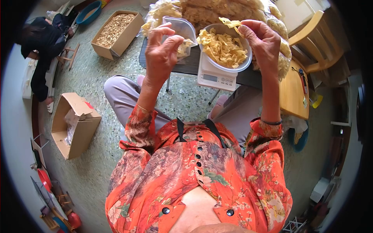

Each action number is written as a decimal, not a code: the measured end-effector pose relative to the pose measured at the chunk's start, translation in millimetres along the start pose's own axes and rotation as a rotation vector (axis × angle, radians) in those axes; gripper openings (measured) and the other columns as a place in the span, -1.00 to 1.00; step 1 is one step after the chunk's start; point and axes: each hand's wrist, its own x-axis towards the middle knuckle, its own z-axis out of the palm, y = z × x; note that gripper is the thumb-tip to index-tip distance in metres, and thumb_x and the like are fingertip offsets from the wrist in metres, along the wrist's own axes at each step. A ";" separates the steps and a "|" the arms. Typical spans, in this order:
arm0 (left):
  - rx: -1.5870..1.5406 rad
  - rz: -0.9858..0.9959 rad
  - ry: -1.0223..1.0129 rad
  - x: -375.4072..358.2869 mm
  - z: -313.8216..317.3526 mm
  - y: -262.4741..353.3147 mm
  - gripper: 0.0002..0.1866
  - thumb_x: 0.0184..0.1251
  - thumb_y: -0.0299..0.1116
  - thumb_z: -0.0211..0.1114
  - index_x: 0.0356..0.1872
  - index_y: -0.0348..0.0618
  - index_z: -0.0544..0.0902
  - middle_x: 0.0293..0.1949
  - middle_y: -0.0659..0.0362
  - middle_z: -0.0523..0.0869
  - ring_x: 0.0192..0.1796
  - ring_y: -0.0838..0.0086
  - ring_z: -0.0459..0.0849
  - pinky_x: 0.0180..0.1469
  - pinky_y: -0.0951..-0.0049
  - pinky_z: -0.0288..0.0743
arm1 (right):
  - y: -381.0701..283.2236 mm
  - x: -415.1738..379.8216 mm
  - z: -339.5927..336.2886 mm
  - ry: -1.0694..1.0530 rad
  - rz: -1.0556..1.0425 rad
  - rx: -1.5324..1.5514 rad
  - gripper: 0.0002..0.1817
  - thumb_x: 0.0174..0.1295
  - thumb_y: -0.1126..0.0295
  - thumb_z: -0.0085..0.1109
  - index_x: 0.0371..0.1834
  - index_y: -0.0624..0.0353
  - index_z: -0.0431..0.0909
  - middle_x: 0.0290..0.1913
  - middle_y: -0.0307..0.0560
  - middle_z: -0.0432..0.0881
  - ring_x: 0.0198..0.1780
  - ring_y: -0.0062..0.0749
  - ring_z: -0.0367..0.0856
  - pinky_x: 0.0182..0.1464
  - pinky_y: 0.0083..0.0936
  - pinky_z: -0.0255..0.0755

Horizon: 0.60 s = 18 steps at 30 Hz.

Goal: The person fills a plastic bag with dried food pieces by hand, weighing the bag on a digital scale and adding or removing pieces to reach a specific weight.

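My right hand (pixel 262 40) pinches a few pale yellow dried strips (pixel 230 23) between thumb and fingers. They hang over the far edge of a white plastic bowl (pixel 243 62) heaped with more dried strips (pixel 222 47). The bowl sits on a white digital kitchen scale (pixel 216 79), whose display is too small to read. To its left, my left hand (pixel 163 50) has its fingers curled at the side of a clear plastic bag (pixel 182 26) that gapes open. Some pale pieces (pixel 184 49) lie low in this bag.
Large clear bags of dried strips (pixel 221 12) are piled behind the bowl on the dark table (pixel 186 66). A wooden chair (pixel 316 42) stands at right. Leftward are a carton of dried pieces (pixel 126 40), an open cardboard box (pixel 79 128) and a person in black (pixel 48 42).
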 end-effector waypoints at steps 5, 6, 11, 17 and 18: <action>-0.036 0.008 -0.018 -3.8 5.6 0.2 -0.72 0.09 -0.71 0.49 -0.17 -0.18 0.81 -0.02 0.04 0.57 0.26 0.07 0.68 0.26 0.13 0.64 | -24.6 -1.1 36.5 -0.098 0.007 0.079 -0.81 0.35 0.42 0.47 -0.04 0.23 0.81 -0.21 -0.17 0.85 -0.20 -0.62 0.78 -0.10 -0.66 0.65; -0.011 0.014 -0.023 -4.1 6.0 0.9 -0.73 0.10 -0.70 0.50 -0.17 -0.19 0.82 0.01 0.02 0.55 0.26 0.05 0.68 0.25 0.12 0.65 | -26.2 -1.4 46.8 -0.128 -0.004 0.076 -0.82 0.34 0.42 0.48 -0.06 0.24 0.81 -0.21 -0.16 0.86 -0.20 -0.62 0.78 -0.12 -0.64 0.66; -0.014 -0.007 -0.008 -5.8 4.2 1.9 -0.78 0.16 -0.66 0.51 -0.17 -0.19 0.82 0.03 0.03 0.53 0.28 0.09 0.66 0.31 0.14 0.63 | -12.5 1.1 86.5 -0.218 -0.077 -0.025 -0.81 0.33 0.41 0.47 -0.09 0.29 0.80 -0.26 -0.13 0.85 -0.27 -0.60 0.77 -0.18 -0.61 0.65; -0.039 -0.060 0.028 -6.4 -0.2 -0.3 -0.79 0.18 -0.69 0.51 -0.19 -0.20 0.83 0.04 0.07 0.52 0.29 0.16 0.66 0.32 0.20 0.62 | -10.8 3.3 75.2 -0.074 -0.087 0.109 -0.82 0.39 0.40 0.43 -0.06 0.26 0.80 -0.25 -0.17 0.84 -0.25 -0.62 0.77 -0.18 -0.60 0.65; 0.004 -0.057 0.047 -4.5 -2.8 0.5 -0.79 0.17 -0.70 0.52 -0.19 -0.20 0.83 0.03 0.08 0.55 0.27 0.18 0.67 0.29 0.22 0.63 | -2.5 5.5 61.5 -0.044 -0.166 0.001 -0.83 0.42 0.40 0.38 -0.03 0.22 0.80 -0.24 -0.21 0.84 -0.23 -0.62 0.79 -0.16 -0.61 0.64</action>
